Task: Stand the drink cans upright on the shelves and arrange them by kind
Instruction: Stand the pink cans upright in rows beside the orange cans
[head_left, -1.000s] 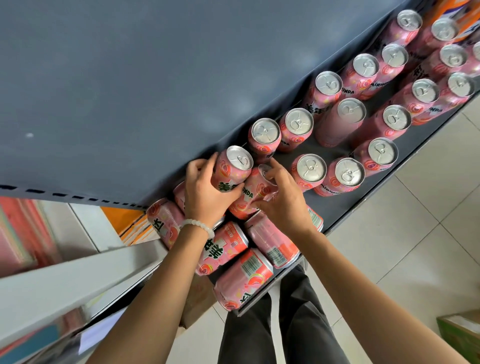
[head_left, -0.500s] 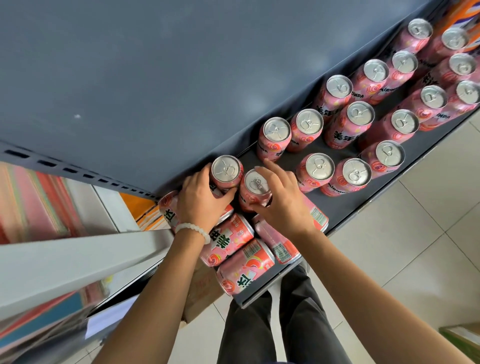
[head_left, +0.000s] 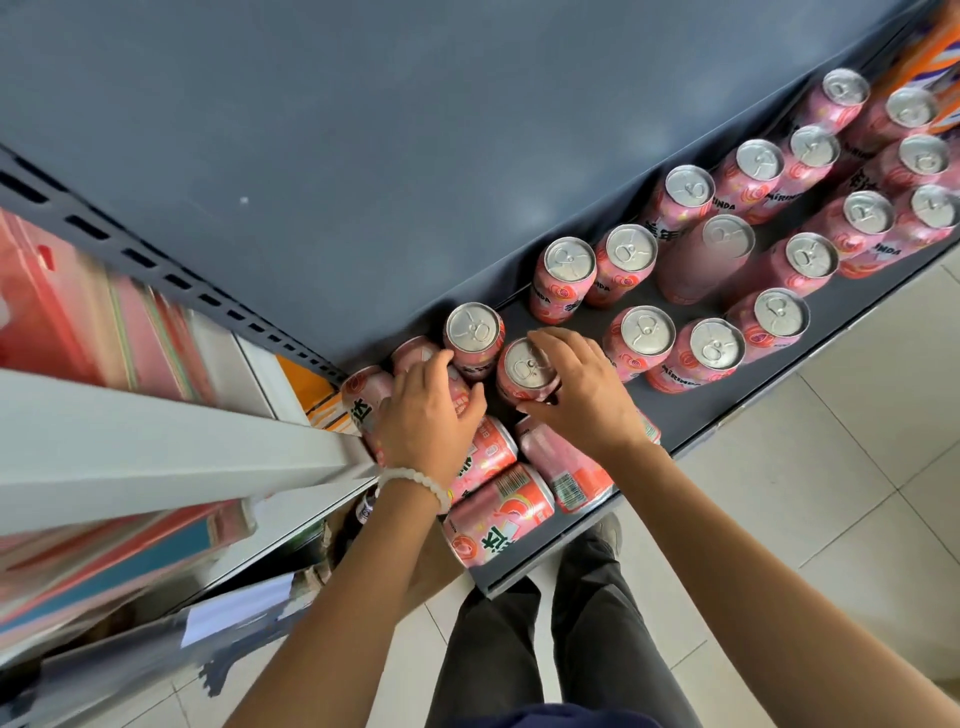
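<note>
Pink drink cans fill a dark grey shelf. Several stand upright in rows to the right, such as one near my right hand. At the shelf's left end several pink cans lie on their sides, among them one at the front edge. My right hand grips an upright pink can by its top and side. Just behind it another upright can stands free. My left hand curls around a lying pink can in the pile.
The grey board of the shelf above overhangs the back row. Orange packaging sits at the far right. A white shelf rail and blurred coloured goods lie to the left. Tiled floor and my legs are below.
My left hand has let go of the upright can at the back and dropped onto the lying cans. My right hand has stayed on the can it set upright.
</note>
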